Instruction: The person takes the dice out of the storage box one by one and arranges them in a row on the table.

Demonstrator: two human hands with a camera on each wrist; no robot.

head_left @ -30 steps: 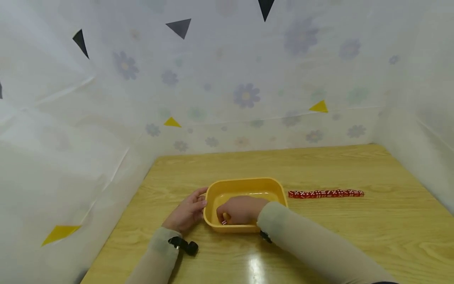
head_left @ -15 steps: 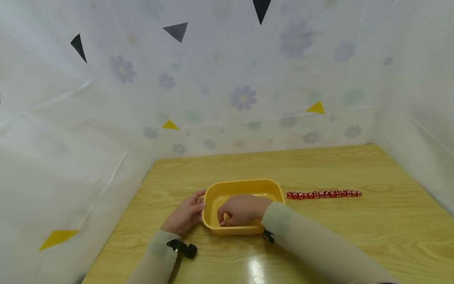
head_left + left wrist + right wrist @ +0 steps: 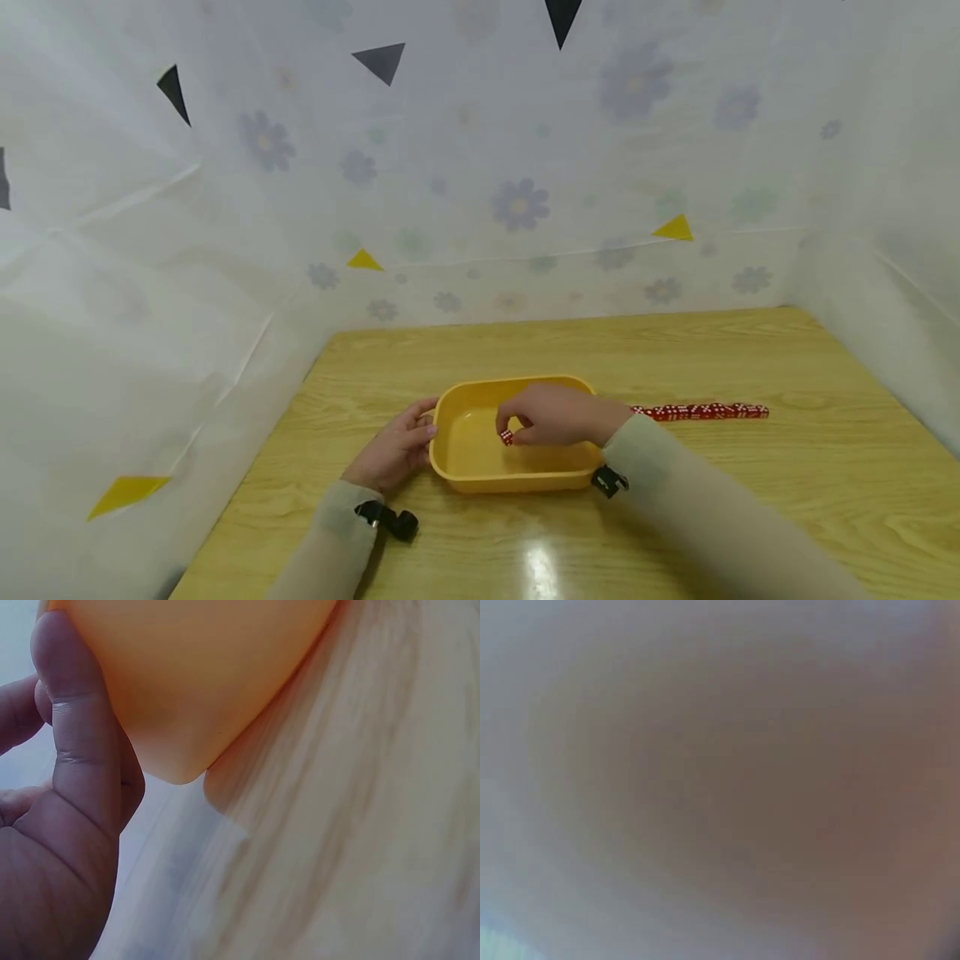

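The right hand [image 3: 558,414] hangs over the middle of the yellow tub [image 3: 480,471], its fingertips pinched together on a single red die [image 3: 507,437] held just above the tub's floor. The tub sits on the wooden table [image 3: 675,517], a little left of the table's centre and toward the near edge. The left hand [image 3: 395,450] rests against the tub's left end; in the left wrist view its thumb [image 3: 79,727] lies straight along the outside of the orange-yellow wall [image 3: 195,675], with the other fingers loosely bent behind it and not closed around the rim, so the hand braces the tub rather than grasps it. To the right of the tub, a row of red dice [image 3: 701,411] lies in a straight line on the table, running left to right; its left end is hidden behind the right hand and wrist. The right wrist view is only a brownish blur, probably skin too close to the lens, and adds nothing about the pinch. A pale sleeve covers each forearm, and a small black strap [image 3: 390,521] sits at the left wrist.
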